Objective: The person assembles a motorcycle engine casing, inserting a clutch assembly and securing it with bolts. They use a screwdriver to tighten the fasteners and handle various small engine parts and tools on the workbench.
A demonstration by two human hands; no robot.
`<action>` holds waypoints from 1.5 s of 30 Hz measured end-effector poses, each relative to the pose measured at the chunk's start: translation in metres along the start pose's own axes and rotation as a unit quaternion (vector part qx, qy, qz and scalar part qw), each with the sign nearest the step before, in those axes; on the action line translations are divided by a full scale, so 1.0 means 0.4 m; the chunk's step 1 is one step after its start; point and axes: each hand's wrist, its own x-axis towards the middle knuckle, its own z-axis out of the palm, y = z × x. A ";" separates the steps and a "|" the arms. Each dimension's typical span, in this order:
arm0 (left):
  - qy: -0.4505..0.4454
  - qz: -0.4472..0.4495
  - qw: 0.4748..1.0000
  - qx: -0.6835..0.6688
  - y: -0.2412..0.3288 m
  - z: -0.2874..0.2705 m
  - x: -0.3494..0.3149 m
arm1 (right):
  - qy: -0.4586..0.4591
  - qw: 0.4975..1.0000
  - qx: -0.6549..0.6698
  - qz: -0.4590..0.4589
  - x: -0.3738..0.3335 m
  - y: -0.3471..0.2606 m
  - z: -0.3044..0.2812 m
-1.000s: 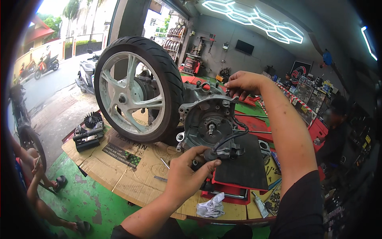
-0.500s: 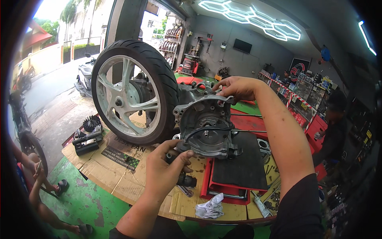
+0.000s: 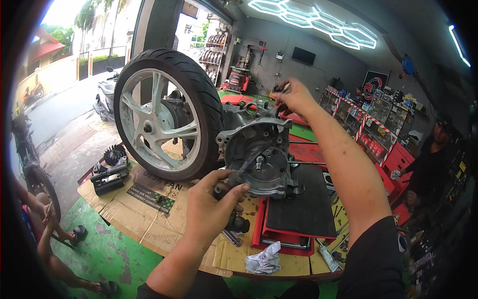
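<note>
My left hand [image 3: 213,203] is closed on a black cable [image 3: 243,174] – limp, blurred across the dull grey, hollow engine casing [image 3: 279,168] at mid-frame. My right hand [image 3: 297,98] curls above – whether gripping anything, I cannot tell.

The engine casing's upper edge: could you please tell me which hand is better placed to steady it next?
Probably the right hand, raised near the engine casing's upper edge, though its grip is unclear. The left hand is lower, gripping a black part.

A wheel [image 3: 148,127], engine casing [image 3: 273,173] and stocked shelves [image 3: 382,113] mark a motorcycle workshop.
</note>
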 end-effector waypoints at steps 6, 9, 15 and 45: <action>-0.001 0.015 0.999 0.050 -0.005 0.055 0.066 | 0.130 0.977 -0.003 -0.168 0.036 -0.075 -0.014; -0.009 0.020 0.998 0.057 0.008 0.085 0.099 | 0.157 0.974 -0.042 -0.160 0.043 -0.072 -0.050; -0.015 0.009 1.000 -0.016 0.009 0.102 0.153 | -0.010 0.963 0.269 0.014 -0.035 -0.040 -0.045; -0.132 -0.035 0.974 0.183 0.083 0.119 0.226 | -0.013 0.984 0.150 -0.091 -0.578 0.083 0.149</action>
